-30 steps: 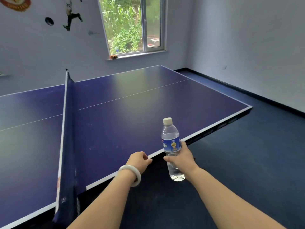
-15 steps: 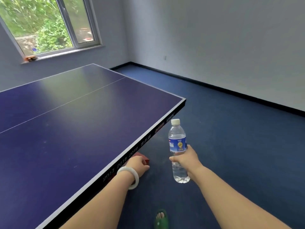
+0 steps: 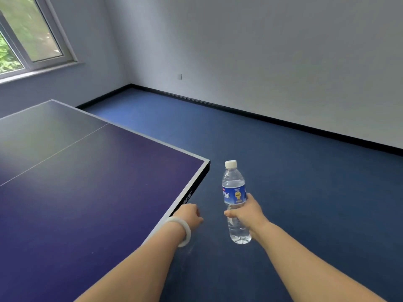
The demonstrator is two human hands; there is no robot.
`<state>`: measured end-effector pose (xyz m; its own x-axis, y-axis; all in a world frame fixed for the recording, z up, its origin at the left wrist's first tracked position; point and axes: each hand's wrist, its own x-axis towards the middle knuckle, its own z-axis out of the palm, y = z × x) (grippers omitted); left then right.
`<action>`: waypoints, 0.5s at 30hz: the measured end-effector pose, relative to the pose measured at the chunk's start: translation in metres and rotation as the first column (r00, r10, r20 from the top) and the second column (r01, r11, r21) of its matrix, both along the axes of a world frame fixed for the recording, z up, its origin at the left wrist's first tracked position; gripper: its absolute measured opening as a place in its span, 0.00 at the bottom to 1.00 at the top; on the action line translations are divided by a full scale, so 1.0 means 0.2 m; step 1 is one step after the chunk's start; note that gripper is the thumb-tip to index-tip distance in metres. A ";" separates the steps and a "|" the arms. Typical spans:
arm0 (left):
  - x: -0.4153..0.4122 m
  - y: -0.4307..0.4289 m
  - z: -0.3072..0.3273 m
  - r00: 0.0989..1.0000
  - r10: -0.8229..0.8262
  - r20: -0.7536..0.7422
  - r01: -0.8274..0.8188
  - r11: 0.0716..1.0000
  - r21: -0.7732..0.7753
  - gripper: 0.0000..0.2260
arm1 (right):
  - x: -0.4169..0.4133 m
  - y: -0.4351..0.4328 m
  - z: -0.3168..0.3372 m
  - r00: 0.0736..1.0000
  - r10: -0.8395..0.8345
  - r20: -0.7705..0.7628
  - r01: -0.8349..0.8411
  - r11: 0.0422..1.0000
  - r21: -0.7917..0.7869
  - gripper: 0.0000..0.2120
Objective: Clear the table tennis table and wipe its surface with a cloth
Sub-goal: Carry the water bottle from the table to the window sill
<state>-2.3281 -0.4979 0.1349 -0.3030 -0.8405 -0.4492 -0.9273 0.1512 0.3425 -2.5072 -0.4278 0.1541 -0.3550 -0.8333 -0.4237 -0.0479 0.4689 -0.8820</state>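
Across the back of the room, a pale grey wall (image 3: 261,51) met a dark blue floor (image 3: 305,182) along a black skirting strip (image 3: 239,110). To the left, a table tennis table (image 3: 87,192) with a deep blue top and white edge lines filled the lower left of the view, its near corner pointing toward the middle. A window (image 3: 26,35) with green leaves outside sat in the upper left. Two bare forearms reached forward from the bottom edge. A clear plastic water bottle (image 3: 234,192) with a blue label stood nearly upright in the air over the floor, off the table and just beside its corner. The right hand (image 3: 248,211) was wrapped around the bottle's body below the label, thumb across the front. The left hand (image 3: 189,214) hung just past the table's side edge, knuckles up and fingers curled under; whether it held anything could not be told. A white bangle (image 3: 185,234) circled the left wrist. A white cap (image 3: 230,164) closed the bottle.
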 end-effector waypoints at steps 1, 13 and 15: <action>-0.08 -0.09 -0.01 1.000 -0.011 0.007 0.011 1.000 0.009 0.07 | -0.07 -0.10 -0.01 1.000 -0.004 0.005 0.004 1.000 -0.003 0.24; -0.90 -1.24 -0.01 0.972 0.230 -0.056 -0.230 0.973 -0.003 0.12 | -0.94 -1.45 0.00 0.980 0.191 -0.048 -0.193 0.981 -0.037 0.24; -0.99 -1.42 0.00 0.961 0.267 -0.070 -0.268 0.964 -0.001 0.12 | -1.03 -1.68 0.00 0.976 0.215 -0.045 -0.216 0.976 -0.029 0.24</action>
<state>-2.5261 -0.7811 0.1359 -0.0965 -0.8997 -0.4257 -0.9087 -0.0950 0.4066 -2.7131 -0.7630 0.1540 -0.1820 -0.9058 -0.3826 -0.1814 0.4134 -0.8923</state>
